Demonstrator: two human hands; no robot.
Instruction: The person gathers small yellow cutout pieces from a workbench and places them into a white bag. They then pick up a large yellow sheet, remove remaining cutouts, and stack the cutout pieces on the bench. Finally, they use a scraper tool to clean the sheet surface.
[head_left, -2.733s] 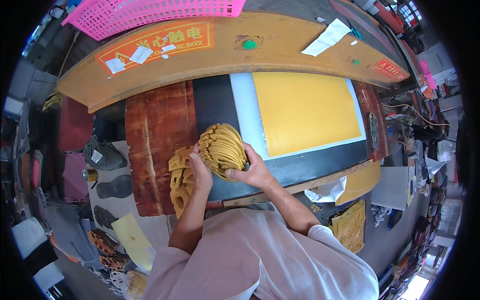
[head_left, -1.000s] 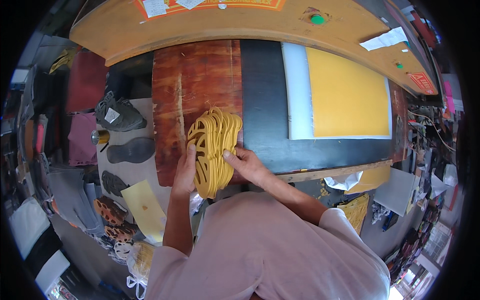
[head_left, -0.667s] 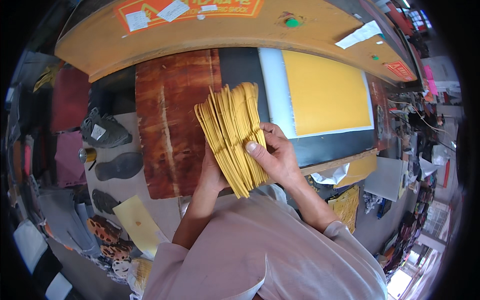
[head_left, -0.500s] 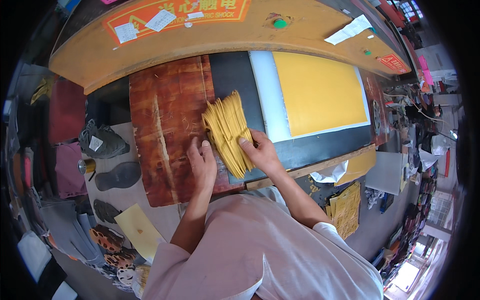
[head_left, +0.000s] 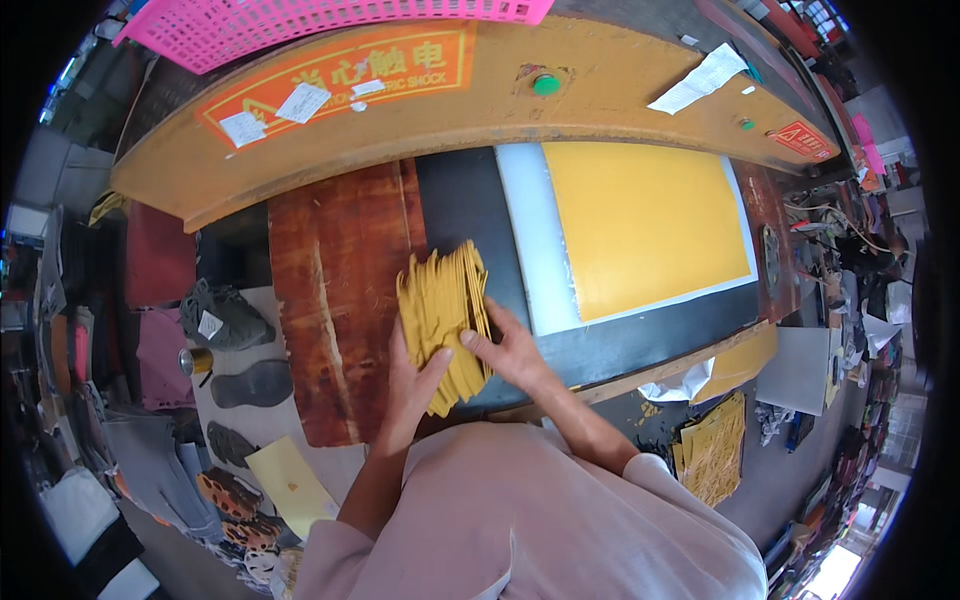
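"What do the hands have there?"

"A thick stack of thin, flat yellow pieces (head_left: 440,310), packed face to face with their edges showing. The left hand (head_left: 408,378) is closed on its left side, thumb laid over the edges. The right hand (head_left: 512,352) grips the right side, thumb pressed against the pieces, some fingers hidden behind."

"Is the stack resting on anything?"

"I can't tell from here. It's close in front of the person's body, over the place where a scuffed, reddish-brown board (head_left: 340,300) meets a smooth black sheet (head_left: 460,200)."

"And to the right?"

"A white rectangular slab (head_left: 527,240) lies on the black sheet, with a broad yellow sheet (head_left: 650,230) on top, apart from the right hand. Behind them runs a long ochre beam (head_left: 620,80) with a round green button (head_left: 546,85), and a pink perforated plastic basket (head_left: 300,35) sits above its left part."

"Left of the board I see a dark lace-up shoe (head_left: 228,318), a flat dark sole (head_left: 252,385) and a small gold-coloured cylinder (head_left: 197,361) just beside the sole."

"Low on the right there's a batch of ragged yellow sheets (head_left: 712,450) too."
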